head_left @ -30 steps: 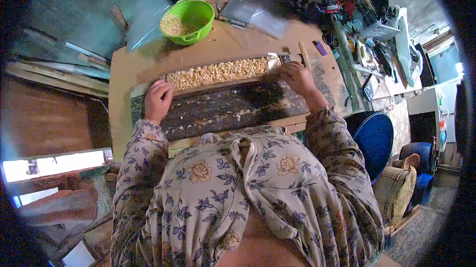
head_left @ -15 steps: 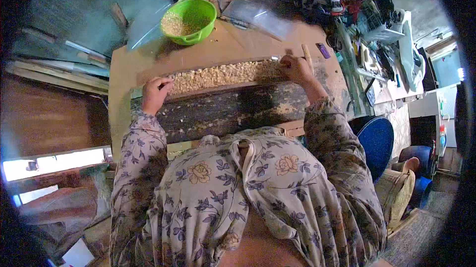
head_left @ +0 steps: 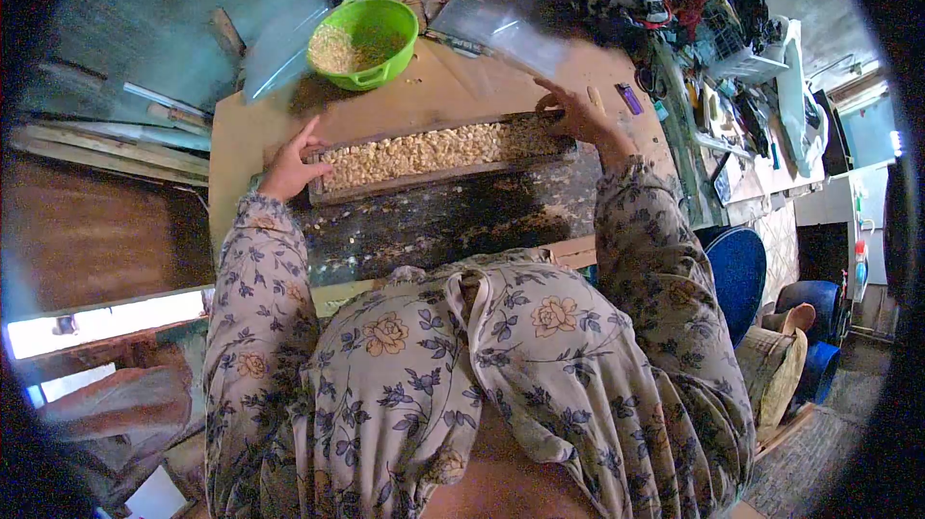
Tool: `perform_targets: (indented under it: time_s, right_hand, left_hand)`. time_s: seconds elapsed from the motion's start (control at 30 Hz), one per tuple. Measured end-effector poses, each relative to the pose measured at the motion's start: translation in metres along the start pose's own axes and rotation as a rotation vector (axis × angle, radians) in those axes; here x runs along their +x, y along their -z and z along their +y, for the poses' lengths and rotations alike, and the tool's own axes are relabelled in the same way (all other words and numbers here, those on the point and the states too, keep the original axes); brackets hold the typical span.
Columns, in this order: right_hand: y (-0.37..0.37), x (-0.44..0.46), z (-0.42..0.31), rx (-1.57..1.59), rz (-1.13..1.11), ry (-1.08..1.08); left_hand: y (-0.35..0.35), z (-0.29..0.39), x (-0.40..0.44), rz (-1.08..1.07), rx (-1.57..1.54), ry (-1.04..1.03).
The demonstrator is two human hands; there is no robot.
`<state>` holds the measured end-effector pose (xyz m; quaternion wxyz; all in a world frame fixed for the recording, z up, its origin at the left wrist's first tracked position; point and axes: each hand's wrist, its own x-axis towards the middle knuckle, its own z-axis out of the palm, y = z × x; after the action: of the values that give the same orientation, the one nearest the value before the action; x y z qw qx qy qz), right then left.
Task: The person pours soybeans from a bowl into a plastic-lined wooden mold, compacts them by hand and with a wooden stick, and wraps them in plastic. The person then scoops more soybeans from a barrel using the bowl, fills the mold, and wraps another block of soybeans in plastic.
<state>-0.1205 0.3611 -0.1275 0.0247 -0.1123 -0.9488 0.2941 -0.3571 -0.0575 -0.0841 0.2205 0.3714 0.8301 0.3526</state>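
Note:
A long narrow wooden tray (head_left: 424,193) packed with pale grains or kernels (head_left: 434,148) lies on a dark, worn board (head_left: 443,220). My left hand (head_left: 297,167) is at the tray's left end, fingers apart and thumb near the end wall. At the right end is my right hand (head_left: 583,119), its fingers spread above and beside the corner. Neither hand is closed round the tray. Whether the fingertips touch it is hard to tell.
A green bowl (head_left: 387,73) with more pale grains stands at the back left. Behind the tray lie clear plastic sheets (head_left: 506,32) and a purple lighter (head_left: 629,99). Cluttered tools and a white basket (head_left: 747,64) are at the right. A blue barrel (head_left: 737,278) stands below them.
Both hands have opened from closed-looking finger poses. The left has shifted slightly left. The tray's ends are more exposed, and the tray sits slightly further right.

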Motion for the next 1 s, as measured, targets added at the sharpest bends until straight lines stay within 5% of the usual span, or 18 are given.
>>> perform_targets:
  time_s: [0.33, 0.57, 0.7, 0.87, 0.93, 1.0]
  right_hand:
    - [-0.010, -0.012, 0.008, -0.164, 0.158, 0.006]
    - [-0.010, -0.019, -0.006, 0.035, 0.246, -0.042]
    - [-0.013, -0.017, -0.004, -0.001, 0.290, 0.041]
    - [-0.015, -0.017, -0.004, -0.045, 0.299, 0.043]
    - [-0.014, -0.020, -0.008, -0.008, 0.340, 0.092]
    - [-0.014, -0.028, -0.015, 0.016, 0.627, 0.161]
  left_hand:
    - [-0.010, 0.001, -0.005, 0.215, 0.192, -0.144]
    - [-0.015, -0.007, -0.012, 0.299, 0.184, -0.297]
    - [-0.013, -0.003, -0.009, 0.239, 0.111, -0.375]
    - [-0.029, 0.060, -0.009, 0.179, 0.560, -0.455]
    - [-0.034, 0.050, 0.000, 0.098, 0.507, -0.403]
    - [-0.037, 0.050, 0.004, 0.016, 0.454, -0.355]
